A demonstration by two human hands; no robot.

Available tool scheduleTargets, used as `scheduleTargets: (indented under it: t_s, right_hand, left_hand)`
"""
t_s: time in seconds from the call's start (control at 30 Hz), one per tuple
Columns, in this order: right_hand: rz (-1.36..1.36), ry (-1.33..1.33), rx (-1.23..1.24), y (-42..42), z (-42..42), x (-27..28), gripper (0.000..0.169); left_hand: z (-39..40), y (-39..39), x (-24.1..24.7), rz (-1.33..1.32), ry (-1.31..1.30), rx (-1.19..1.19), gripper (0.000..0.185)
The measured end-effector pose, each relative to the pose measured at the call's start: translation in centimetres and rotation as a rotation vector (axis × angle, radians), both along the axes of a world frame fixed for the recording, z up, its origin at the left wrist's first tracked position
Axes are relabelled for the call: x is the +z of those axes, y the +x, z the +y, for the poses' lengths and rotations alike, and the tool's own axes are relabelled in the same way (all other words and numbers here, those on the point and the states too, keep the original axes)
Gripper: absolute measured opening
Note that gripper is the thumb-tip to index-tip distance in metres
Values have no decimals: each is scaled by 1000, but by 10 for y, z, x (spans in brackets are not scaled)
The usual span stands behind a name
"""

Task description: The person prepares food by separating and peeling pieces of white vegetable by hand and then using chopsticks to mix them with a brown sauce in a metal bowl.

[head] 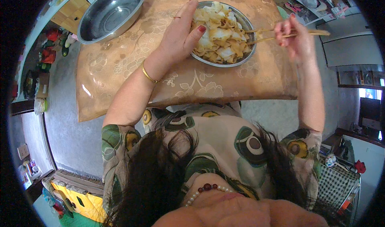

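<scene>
A round metal bowl [234,65] heaped with broad, flat, noodle-like strips [221,36] stands on the table before me. Some strips are pale and others are tinted brown, as if by sauce. My left hand [182,34] lies along the bowl's left side, thumb over the rim and fingers stretched along the outer edge. On the other side, my right hand [293,37] grips a pair of wooden chopsticks [264,36], slightly blurred. Their tips are spread apart and reach the strips at the bowl's right side.
A larger steel basin [112,15] stands at the table's back left. A glossy, flower-patterned cover [126,61] drapes the table, its front edge close to my body. Shelves with goods [312,1] stand at the back right; vegetables [64,45] lie low on the left.
</scene>
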State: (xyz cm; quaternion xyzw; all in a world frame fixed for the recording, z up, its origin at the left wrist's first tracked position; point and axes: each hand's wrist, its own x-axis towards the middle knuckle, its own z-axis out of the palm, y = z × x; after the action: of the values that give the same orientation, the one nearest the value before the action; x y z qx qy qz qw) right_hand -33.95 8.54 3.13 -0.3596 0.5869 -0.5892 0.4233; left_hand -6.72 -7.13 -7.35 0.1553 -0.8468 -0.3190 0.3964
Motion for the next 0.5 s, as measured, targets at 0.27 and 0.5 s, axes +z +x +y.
scheduleTargets:
  t_s: [0.27,0.5]
  right_hand:
    - [-691,-209,-202,10,-3,-90,44]
    - [-822,-327,-210,13,-1,-94,44]
  left_hand:
    - [1,-2,0,-15,-137,42,76]
    - [-2,0,-3,-27,-169,47,76]
